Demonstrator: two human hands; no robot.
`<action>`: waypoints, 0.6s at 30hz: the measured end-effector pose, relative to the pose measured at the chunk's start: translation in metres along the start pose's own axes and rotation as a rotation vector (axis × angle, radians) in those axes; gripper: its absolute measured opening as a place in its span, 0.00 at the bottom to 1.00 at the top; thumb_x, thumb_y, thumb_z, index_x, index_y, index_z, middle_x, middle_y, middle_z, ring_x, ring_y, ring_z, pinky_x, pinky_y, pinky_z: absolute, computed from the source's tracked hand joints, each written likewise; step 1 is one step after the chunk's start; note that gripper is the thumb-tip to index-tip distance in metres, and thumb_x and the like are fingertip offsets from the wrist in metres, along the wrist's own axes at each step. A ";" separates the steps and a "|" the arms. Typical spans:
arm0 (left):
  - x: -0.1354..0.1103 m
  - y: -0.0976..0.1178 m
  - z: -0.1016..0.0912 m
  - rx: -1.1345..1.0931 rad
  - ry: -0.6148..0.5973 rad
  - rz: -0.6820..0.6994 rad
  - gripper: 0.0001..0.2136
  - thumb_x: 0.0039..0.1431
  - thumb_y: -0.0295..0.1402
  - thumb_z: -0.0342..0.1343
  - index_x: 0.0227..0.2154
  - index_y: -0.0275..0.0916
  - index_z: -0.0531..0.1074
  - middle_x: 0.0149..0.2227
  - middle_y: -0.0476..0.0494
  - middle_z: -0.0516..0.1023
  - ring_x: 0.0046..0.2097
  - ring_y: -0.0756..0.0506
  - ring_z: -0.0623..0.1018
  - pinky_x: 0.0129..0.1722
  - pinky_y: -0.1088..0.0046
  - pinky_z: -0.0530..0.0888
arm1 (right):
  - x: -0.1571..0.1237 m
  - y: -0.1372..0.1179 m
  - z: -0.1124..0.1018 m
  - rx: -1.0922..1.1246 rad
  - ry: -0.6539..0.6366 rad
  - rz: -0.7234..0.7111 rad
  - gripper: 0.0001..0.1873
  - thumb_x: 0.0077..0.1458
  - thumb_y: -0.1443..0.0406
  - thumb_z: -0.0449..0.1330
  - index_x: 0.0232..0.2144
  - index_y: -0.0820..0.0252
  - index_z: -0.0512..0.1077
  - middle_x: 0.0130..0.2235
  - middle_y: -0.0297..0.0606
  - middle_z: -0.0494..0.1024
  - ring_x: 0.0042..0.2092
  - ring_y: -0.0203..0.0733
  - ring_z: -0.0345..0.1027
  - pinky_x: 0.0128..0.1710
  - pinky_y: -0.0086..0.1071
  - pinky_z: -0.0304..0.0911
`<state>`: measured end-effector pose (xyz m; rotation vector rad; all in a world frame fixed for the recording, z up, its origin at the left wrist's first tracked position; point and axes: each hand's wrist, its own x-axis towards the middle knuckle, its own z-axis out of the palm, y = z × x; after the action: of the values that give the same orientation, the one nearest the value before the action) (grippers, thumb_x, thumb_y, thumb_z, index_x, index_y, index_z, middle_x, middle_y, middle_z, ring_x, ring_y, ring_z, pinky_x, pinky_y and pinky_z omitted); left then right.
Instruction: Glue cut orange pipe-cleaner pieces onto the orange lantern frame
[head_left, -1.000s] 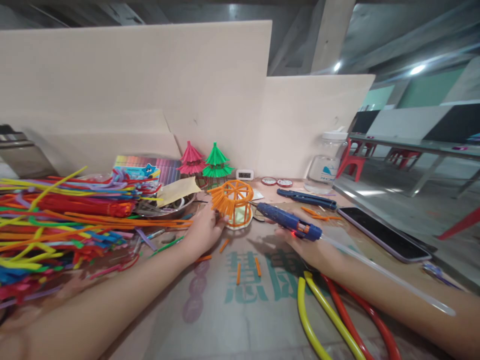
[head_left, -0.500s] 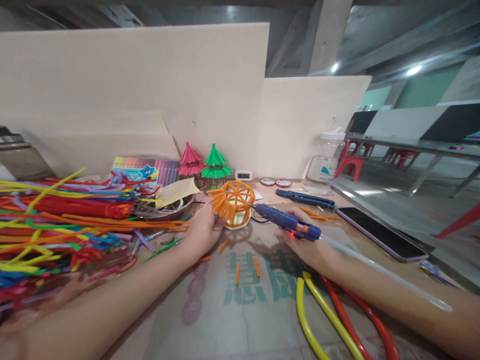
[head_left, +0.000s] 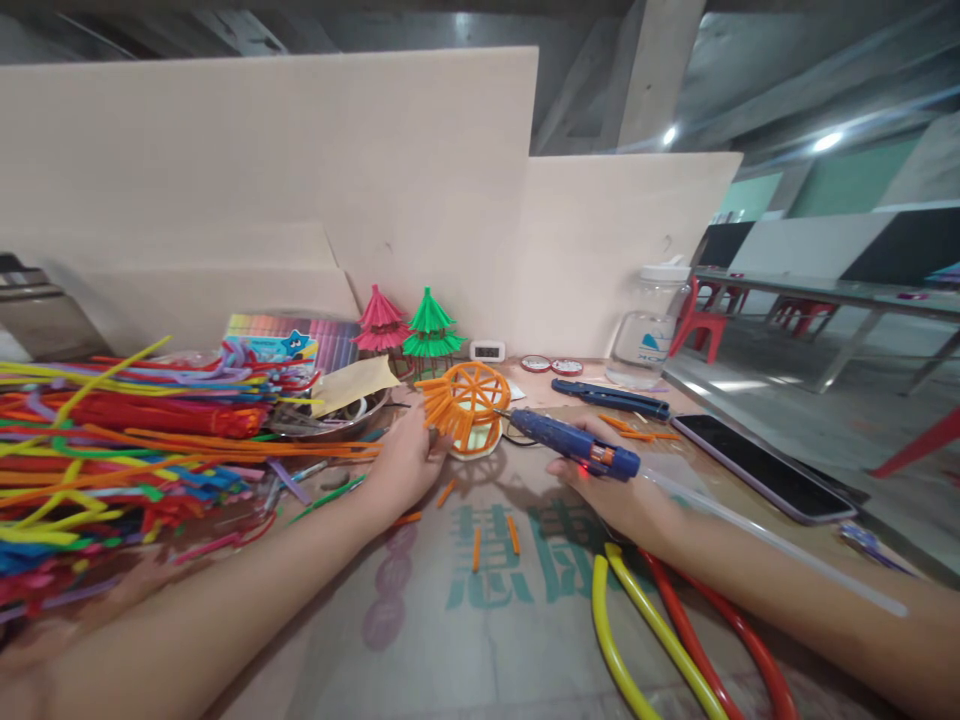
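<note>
My left hand (head_left: pixel 410 455) is closed on the left side of an orange pipe-cleaner frame (head_left: pixel 480 385), a round spoked top with slanting strips around it and a pale disc at its base. In my right hand (head_left: pixel 611 495) is a blue hot glue gun (head_left: pixel 574 440) with a small red light lit and a long clear glue stick out of its back. The gun's nozzle meets or nearly meets the frame's right rim; contact is hard to make out. Short orange pieces (head_left: pixel 514 535) lie on the table below the frame.
Bundles of coloured pipe cleaners (head_left: pixel 135 440) cover the left side. Behind stand a pink tree (head_left: pixel 380 325), a green tree (head_left: pixel 431 330) and a small clock (head_left: pixel 487 350). A utility knife (head_left: pixel 611 398), phone (head_left: pixel 765 468), water jug (head_left: pixel 649 325) and yellow-handled pliers (head_left: pixel 660 640) lie or stand rightward.
The glue gun has shifted very slightly, its rear end a touch lower and further left. My left hand and the orange frame stay nearly still.
</note>
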<state>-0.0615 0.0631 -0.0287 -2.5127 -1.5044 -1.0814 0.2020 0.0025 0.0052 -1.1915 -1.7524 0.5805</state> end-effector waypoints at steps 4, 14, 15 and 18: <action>0.000 0.001 -0.001 -0.007 -0.002 0.007 0.13 0.55 0.27 0.50 0.44 0.37 0.69 0.50 0.36 0.72 0.54 0.37 0.72 0.56 0.53 0.69 | 0.000 -0.001 0.000 -0.016 -0.004 -0.004 0.14 0.47 0.53 0.61 0.31 0.54 0.66 0.24 0.31 0.72 0.27 0.42 0.65 0.29 0.34 0.62; 0.001 0.003 -0.002 -0.063 -0.014 -0.025 0.16 0.56 0.27 0.51 0.48 0.39 0.67 0.51 0.37 0.73 0.55 0.37 0.72 0.56 0.53 0.69 | 0.000 -0.006 0.000 -0.001 0.014 -0.008 0.12 0.45 0.56 0.64 0.28 0.54 0.68 0.24 0.31 0.73 0.27 0.41 0.65 0.28 0.34 0.63; 0.001 0.003 -0.002 -0.068 -0.014 -0.026 0.16 0.56 0.27 0.51 0.49 0.39 0.67 0.51 0.38 0.73 0.55 0.37 0.72 0.56 0.54 0.69 | 0.000 -0.005 0.000 -0.009 0.018 -0.012 0.12 0.45 0.56 0.64 0.28 0.54 0.68 0.24 0.31 0.72 0.27 0.41 0.65 0.28 0.34 0.63; 0.001 0.002 -0.001 -0.076 -0.015 -0.023 0.18 0.57 0.27 0.52 0.51 0.40 0.66 0.52 0.38 0.73 0.56 0.37 0.72 0.57 0.54 0.69 | 0.000 -0.003 0.000 -0.025 0.007 -0.017 0.10 0.47 0.57 0.63 0.28 0.54 0.67 0.24 0.32 0.73 0.28 0.42 0.67 0.29 0.34 0.64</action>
<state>-0.0606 0.0624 -0.0269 -2.5645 -1.5284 -1.1470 0.2002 0.0017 0.0075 -1.1927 -1.7670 0.5452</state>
